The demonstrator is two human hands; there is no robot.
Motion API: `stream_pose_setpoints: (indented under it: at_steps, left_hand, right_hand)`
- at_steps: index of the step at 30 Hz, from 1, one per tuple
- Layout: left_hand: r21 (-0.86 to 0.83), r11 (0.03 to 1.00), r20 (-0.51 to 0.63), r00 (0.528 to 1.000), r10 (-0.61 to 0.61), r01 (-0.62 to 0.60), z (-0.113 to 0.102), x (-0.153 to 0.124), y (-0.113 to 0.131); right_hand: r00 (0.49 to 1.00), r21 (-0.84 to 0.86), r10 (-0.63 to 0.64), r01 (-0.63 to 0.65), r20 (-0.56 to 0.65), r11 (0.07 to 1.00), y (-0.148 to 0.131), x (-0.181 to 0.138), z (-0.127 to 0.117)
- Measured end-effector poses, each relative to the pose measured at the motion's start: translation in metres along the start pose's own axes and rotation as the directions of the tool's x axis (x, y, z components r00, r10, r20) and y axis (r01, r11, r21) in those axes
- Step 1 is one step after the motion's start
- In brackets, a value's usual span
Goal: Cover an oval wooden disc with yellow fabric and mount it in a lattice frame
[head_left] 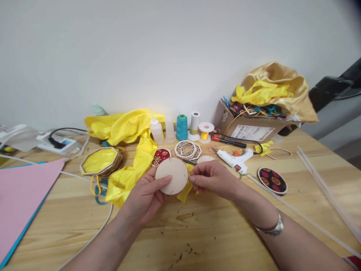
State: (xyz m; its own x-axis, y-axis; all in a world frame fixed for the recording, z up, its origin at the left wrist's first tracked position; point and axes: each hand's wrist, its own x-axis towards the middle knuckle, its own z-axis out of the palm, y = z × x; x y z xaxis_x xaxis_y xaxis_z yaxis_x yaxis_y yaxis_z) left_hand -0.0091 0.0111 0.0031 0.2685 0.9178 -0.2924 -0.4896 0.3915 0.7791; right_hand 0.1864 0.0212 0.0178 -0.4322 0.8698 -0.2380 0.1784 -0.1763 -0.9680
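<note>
The left hand [148,192] is closed around the left and lower edge of a round wooden disc [171,175], with the thumb flat on the pale face and the other fingers partly hidden below. The disc is held above the tabletop [231,241], nearly in the middle of the view. The right hand [213,177] is at the right edge of this disc, its thumb and forefinger brought close together. They seem to pinch the small yellow cloth [184,192] which shows behind the disc, but I cannot tell this surely.

As I judge, the main danger is slipping: if the left thumb loosens while the right fingers pull, the disc may turn and the cloth may crease. Dark scraps [180,258] lie near, on the front of the table, and could stick to the cloth if it is lowered there.

Just beyond the right hand lies a glue gun [238,160], its nozzle pointing to the left. I cannot tell if it is hot; if so, a careless backward movement of the wrist could cause a burn. Farther back stand a squeeze bottle [156,132] and a teal thread spool [182,128], which a wide pull on the long yellow fabric [142,156] could knock over.
</note>
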Motion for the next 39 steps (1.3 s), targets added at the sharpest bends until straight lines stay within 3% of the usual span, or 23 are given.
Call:
stream_pose_setpoints:
  at_steps: [3, 5, 9, 11, 13, 16, 18, 20, 22, 25, 28, 30, 33, 36, 39]
  left_hand:
    - [-0.024, 1.0, -0.013, 1.0, -0.016, 0.016, 0.0, 0.001, 0.002]
    - [-0.046, 0.999, -0.026, 0.999, -0.026, 0.025, -0.002, 0.002, 0.003]
    - [-0.091, 0.996, -0.09, 0.995, -0.034, 0.026, -0.006, 0.004, 0.005]
    - [-0.096, 0.995, -0.119, 0.993, -0.029, 0.017, -0.006, 0.004, 0.006]
    - [-0.076, 0.997, -0.114, 0.993, -0.013, 0.005, -0.004, 0.003, 0.006]
    - [0.001, 1.0, -0.053, 0.998, 0.028, -0.028, 0.0, -0.001, 0.004]
    - [0.079, 0.995, -0.014, 0.998, 0.063, -0.062, 0.002, -0.005, 0.001]
    - [0.198, 0.976, 0.042, 0.995, 0.088, -0.095, 0.001, -0.009, -0.002]
    - [0.382, 0.913, 0.104, 0.988, 0.113, -0.145, -0.001, -0.012, -0.005]
    - [0.652, 0.717, 0.176, 0.969, 0.171, -0.245, -0.003, -0.014, -0.005]
    - [0.739, 0.605, 0.211, 0.954, 0.212, -0.297, -0.004, -0.014, -0.004]
    - [0.725, 0.623, 0.189, 0.954, 0.231, -0.295, -0.002, -0.015, -0.003]
    - [0.637, 0.728, 0.116, 0.965, 0.235, -0.254, 0.003, -0.015, -0.001]
    - [0.467, 0.867, 0.049, 0.984, 0.172, -0.175, 0.007, -0.015, -0.001]
    - [0.327, 0.938, 0.033, 0.994, 0.107, -0.112, 0.007, -0.013, -0.003]
  right_hand:
    - [0.997, -0.054, -0.015, 0.011, -0.074, 0.998, -0.002, 0.001, -0.003]
    - [0.982, -0.2, -0.081, 0.046, -0.172, 0.979, -0.002, 0.001, -0.008]
    - [0.883, -0.607, -0.328, 0.064, -0.336, 0.792, -0.002, -0.001, -0.016]
    - [0.861, -0.649, -0.38, 0.079, -0.338, 0.757, -0.003, -0.002, -0.016]
    - [0.884, -0.544, -0.346, 0.131, -0.314, 0.829, -0.003, -0.003, -0.012]
    - [0.94, -0.213, -0.214, 0.16, -0.267, 0.964, -0.002, -0.001, -0.004]
    - [0.964, -0.052, -0.138, 0.13, -0.228, 0.99, -0.001, 0.001, 0.0]
    - [0.978, 0.006, -0.112, 0.115, -0.177, 0.993, -0.001, 0.001, 0.001]
    - [0.988, 0.033, -0.107, 0.112, -0.112, 0.993, 0.0, 0.0, 0.001]
    - [0.996, 0.095, -0.084, 0.086, -0.024, 0.992, 0.002, -0.002, 0.001]
    - [0.997, 0.102, -0.072, 0.072, -0.003, 0.992, 0.002, -0.003, 0.001]
    - [0.997, 0.081, -0.083, 0.083, 0.0, 0.993, 0.002, -0.003, 0.001]
    - [0.989, -0.03, -0.144, 0.143, -0.034, 0.989, 0.0, -0.003, 0.001]
    - [0.961, -0.215, -0.26, 0.234, -0.099, 0.948, -0.001, -0.005, 0.002]
    - [0.95, -0.292, -0.292, 0.248, -0.115, 0.924, 0.001, -0.006, 0.003]
